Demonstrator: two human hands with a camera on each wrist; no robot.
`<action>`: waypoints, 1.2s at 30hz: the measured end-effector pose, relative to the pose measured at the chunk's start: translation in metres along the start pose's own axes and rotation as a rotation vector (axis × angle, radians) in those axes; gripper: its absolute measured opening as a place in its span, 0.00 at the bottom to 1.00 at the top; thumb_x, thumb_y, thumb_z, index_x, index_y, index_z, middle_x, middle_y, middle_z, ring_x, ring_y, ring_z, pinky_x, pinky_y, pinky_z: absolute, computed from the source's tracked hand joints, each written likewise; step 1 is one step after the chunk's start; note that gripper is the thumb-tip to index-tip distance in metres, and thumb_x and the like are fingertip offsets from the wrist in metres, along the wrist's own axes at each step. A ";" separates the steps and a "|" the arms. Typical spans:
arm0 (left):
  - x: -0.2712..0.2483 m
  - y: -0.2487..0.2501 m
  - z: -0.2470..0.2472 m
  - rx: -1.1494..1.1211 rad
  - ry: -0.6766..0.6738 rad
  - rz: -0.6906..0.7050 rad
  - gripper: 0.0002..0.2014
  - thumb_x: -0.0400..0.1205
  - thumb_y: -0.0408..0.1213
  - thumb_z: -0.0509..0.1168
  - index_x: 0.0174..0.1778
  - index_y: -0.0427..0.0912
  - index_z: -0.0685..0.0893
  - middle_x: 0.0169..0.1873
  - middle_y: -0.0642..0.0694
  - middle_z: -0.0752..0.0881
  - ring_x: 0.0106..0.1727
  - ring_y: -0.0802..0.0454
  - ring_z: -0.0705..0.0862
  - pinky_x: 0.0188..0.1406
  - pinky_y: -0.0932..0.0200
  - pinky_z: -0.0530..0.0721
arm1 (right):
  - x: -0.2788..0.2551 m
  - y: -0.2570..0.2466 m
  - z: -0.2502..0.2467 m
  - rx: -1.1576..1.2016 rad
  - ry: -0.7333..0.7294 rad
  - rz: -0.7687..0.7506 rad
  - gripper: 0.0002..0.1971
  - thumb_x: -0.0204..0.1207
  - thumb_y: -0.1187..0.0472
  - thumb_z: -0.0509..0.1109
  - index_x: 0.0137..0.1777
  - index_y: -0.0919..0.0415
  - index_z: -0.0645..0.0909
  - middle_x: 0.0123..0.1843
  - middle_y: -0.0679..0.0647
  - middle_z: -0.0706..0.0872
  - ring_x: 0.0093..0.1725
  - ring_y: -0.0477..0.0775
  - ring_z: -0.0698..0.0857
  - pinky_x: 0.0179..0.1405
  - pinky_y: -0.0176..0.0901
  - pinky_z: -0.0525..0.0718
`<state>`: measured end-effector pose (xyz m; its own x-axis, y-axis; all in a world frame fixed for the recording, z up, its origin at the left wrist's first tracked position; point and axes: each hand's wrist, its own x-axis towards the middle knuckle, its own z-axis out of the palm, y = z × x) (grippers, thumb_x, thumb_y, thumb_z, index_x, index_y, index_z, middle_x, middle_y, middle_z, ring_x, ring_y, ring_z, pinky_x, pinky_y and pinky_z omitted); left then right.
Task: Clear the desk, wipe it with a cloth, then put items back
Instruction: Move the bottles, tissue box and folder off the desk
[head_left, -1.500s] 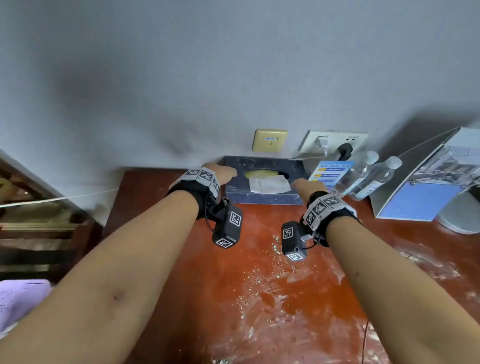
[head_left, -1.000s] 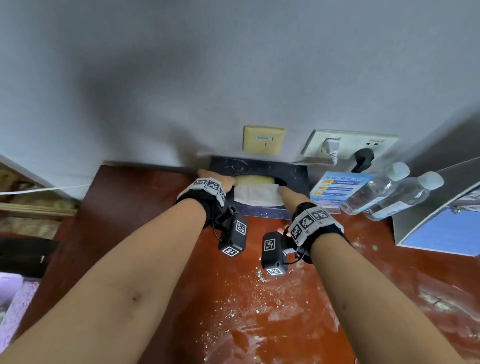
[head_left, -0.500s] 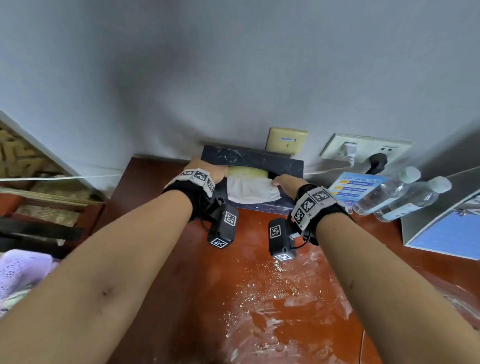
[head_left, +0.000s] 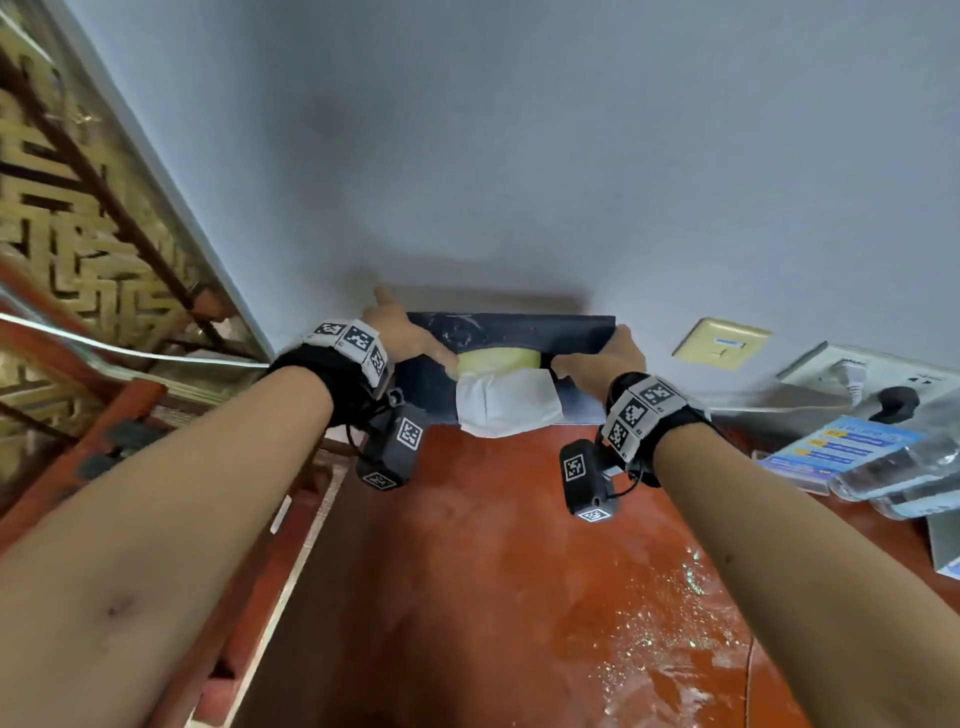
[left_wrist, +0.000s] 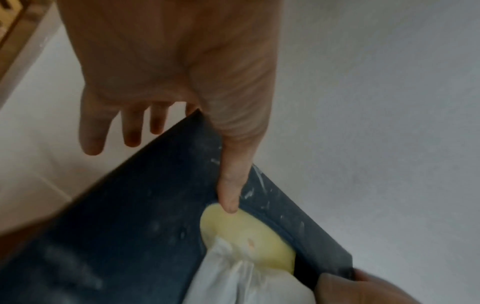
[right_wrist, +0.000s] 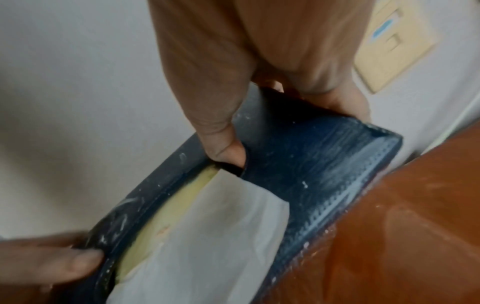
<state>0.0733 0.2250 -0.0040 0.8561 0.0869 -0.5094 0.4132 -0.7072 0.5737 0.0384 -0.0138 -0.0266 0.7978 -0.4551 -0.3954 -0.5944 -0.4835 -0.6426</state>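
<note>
Clearing step: tissue box (head_left: 511, 358) lifted at table (head_left: 519, 545) back edge, near wall. Left hand (head_left: 410, 338) and right hand (head_left: 602, 358) grip its ends, thumbs on top. Next: carry off table, probably leftward; keep level, tissue (head_left: 509, 405) loose.

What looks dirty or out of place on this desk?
White powdery residue is smeared across the red desk, and white streaks mark the dark tissue box. One tissue hangs loosely out of it.
</note>
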 end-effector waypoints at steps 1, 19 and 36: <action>0.003 -0.004 -0.012 0.025 0.026 0.043 0.65 0.56 0.44 0.86 0.82 0.45 0.49 0.75 0.39 0.64 0.74 0.36 0.69 0.66 0.47 0.77 | -0.002 -0.008 0.009 0.016 0.017 -0.043 0.37 0.67 0.58 0.79 0.74 0.60 0.66 0.68 0.59 0.78 0.65 0.61 0.79 0.53 0.44 0.78; 0.038 -0.020 -0.034 0.534 -0.155 0.161 0.26 0.51 0.54 0.82 0.39 0.43 0.87 0.36 0.46 0.89 0.37 0.47 0.88 0.44 0.52 0.90 | -0.005 -0.069 0.092 -0.011 -0.151 -0.361 0.35 0.67 0.69 0.76 0.75 0.52 0.69 0.62 0.50 0.81 0.58 0.51 0.80 0.41 0.30 0.79; 0.028 -0.020 0.006 0.604 0.031 0.118 0.22 0.69 0.61 0.71 0.33 0.44 0.77 0.30 0.49 0.78 0.29 0.51 0.76 0.32 0.58 0.75 | 0.014 -0.027 0.060 0.018 -0.128 -0.061 0.24 0.75 0.65 0.67 0.71 0.58 0.72 0.58 0.57 0.81 0.52 0.56 0.83 0.59 0.55 0.86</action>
<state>0.0873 0.2372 -0.0338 0.8977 -0.0018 -0.4407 0.0743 -0.9851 0.1554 0.0718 0.0375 -0.0547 0.8395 -0.3253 -0.4351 -0.5433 -0.4931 -0.6795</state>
